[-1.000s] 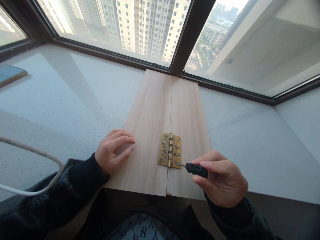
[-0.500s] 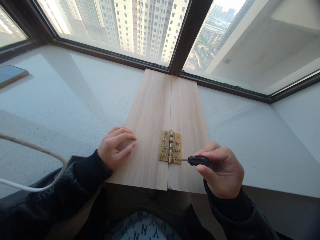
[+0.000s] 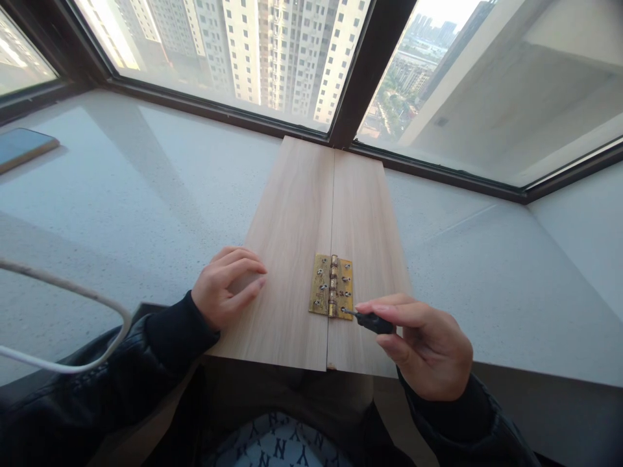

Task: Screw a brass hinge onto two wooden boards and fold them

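Note:
A brass hinge (image 3: 320, 283) lies unfolded across the seam between two pale wooden boards (image 3: 294, 194). Several screws show in its holes. My right hand (image 3: 428, 340) pinches the black handle of a small screwdriver (image 3: 374, 322) between thumb and fingers. The screwdriver's tip meets the lowest hole on the hinge's right leaf; its shaft now looks short and tilted. My left hand (image 3: 228, 285) rests at the left edge of the left board, fingers loosely curved and thumb apart, with nothing in it.
The boards lie on a white speckled windowsill (image 3: 160, 188), reaching the dark window frame (image 3: 343, 84). A phone (image 3: 24, 148) lies at the far left. A white cable (image 3: 87, 292) loops in from the left, near my left sleeve.
My right hand has shifted its hold on the screwdriver, and the handle has swung closer to the hinge and slightly down. The tip stays at the same hole. My left hand is nearly still.

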The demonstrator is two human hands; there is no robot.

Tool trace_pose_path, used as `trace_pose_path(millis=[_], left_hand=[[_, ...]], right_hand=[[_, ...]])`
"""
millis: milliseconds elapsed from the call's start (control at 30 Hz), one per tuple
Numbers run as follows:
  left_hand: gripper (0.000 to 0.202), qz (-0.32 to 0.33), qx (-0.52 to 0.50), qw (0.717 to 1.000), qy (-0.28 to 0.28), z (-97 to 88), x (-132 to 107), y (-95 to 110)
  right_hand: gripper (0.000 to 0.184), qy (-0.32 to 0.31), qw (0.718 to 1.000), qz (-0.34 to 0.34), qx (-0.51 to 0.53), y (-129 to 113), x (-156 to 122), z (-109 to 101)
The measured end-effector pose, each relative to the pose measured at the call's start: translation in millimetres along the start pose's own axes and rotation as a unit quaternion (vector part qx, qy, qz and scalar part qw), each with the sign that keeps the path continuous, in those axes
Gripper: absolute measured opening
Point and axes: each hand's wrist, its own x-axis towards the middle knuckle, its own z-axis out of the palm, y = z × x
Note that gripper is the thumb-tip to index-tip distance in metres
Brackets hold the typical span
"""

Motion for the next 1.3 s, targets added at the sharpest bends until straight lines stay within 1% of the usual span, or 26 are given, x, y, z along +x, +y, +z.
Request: trace_pose_path(millis=[67, 133, 200, 267, 333, 400, 433, 500, 567, 633, 700, 800, 833, 900, 967, 1033, 1100, 1167, 1233, 1300], left_hand=[[0.008, 0.003, 0.000, 1.000, 0.003, 0.2, -0.1, -0.4], [0.007, 0.001, 0.000, 1.000, 0.003, 0.2, -0.1, -0.2], [0.008, -0.005, 0.000, 1.000, 0.001, 0.1, 0.0, 0.4], [0.008, -0.008, 0.000, 1.000, 0.002, 0.0, 0.2, 1.0], [0.008, -0.006, -0.002, 1.000, 0.004, 0.0, 0.2, 1.0], [0.007, -0.001, -0.003, 1.000, 0.004, 0.2, 0.1, 0.3], [0.007, 0.001, -0.003, 1.000, 0.003, 0.3, 0.0, -0.2], [0.007, 0.003, -0.003, 1.000, 0.002, 0.7, -0.4, -1.3], [0.007, 0.006, -0.002, 1.000, 0.003, 1.2, -0.6, -2.2], [0.007, 0.009, -0.003, 1.000, 0.006, 1.5, -0.8, -2.7], [0.007, 0.011, -0.003, 1.000, 0.010, 1.7, -0.7, -2.7], [0.006, 0.012, -0.004, 1.000, 0.010, 1.6, -0.5, -2.6], [0.007, 0.012, -0.005, 1.000, 0.009, 1.5, -0.4, -2.5], [0.006, 0.012, -0.005, 1.000, 0.008, 1.2, -0.3, -2.2], [0.006, 0.012, -0.005, 1.000, 0.009, 1.0, -0.5, -1.6], [0.006, 0.009, -0.004, 1.000, 0.010, 0.8, -0.7, -0.9], [0.006, 0.006, -0.004, 1.000, 0.009, 0.5, -1.0, -0.2], [0.006, 0.007, -0.004, 1.000, 0.006, 0.3, -1.1, 0.0], [0.006, 0.007, -0.005, 1.000, 0.008, 0.1, -1.0, -0.1], [0.006, 0.008, -0.005, 1.000, 0.010, 0.1, -0.8, -0.4]], right_hand=[[0.034, 0.037, 0.999, -0.008, 0.015, 4.2, 1.3, 3.2], [0.037, 0.063, 0.998, -0.024, -0.002, 6.5, 3.9, 5.8], [0.036, 0.051, 0.997, -0.047, -0.045, 5.4, 6.5, 5.8], [0.034, 0.015, 0.996, -0.057, -0.070, 1.8, 7.6, 2.5], [0.036, -0.032, 0.997, -0.037, -0.053, -2.0, 6.7, -2.7], [0.038, -0.058, 0.998, -0.004, -0.018, -3.8, 4.8, -7.5], [0.037, -0.057, 0.998, 0.009, -0.005, -3.6, 4.0, -8.9], [0.033, -0.028, 0.999, 0.018, 0.013, -1.3, 3.5, -9.0], [0.031, 0.011, 1.000, 0.008, 0.013, 2.1, 5.0, -5.8], [0.033, 0.034, 0.999, -0.009, -0.008, 4.4, 7.8, -1.3], [0.033, 0.035, 0.998, -0.036, -0.042, 4.2, 10.7, 1.8], [0.033, -0.011, 0.994, -0.079, -0.071, -0.3, 11.9, 0.5], [0.034, -0.031, 0.994, -0.076, -0.070, -2.2, 11.2, -1.3], [0.036, -0.056, 0.997, -0.035, -0.047, -5.0, 8.8, -5.6], [0.034, -0.049, 0.999, 0.013, -0.006, -5.5, 6.8, -8.9], [0.029, -0.027, 0.999, 0.031, 0.025, -3.5, 7.0, -9.7], [0.028, -0.006, 0.999, 0.029, 0.016, -0.3, 9.6, -7.8], [0.029, 0.005, 1.000, 0.018, -0.016, 2.4, 12.9, -4.5], [0.030, -0.006, 1.000, -0.002, -0.027, 3.5, 14.4, -1.7], [0.030, -0.037, 0.999, -0.007, 0.002, 2.6, 13.2, -1.2]])
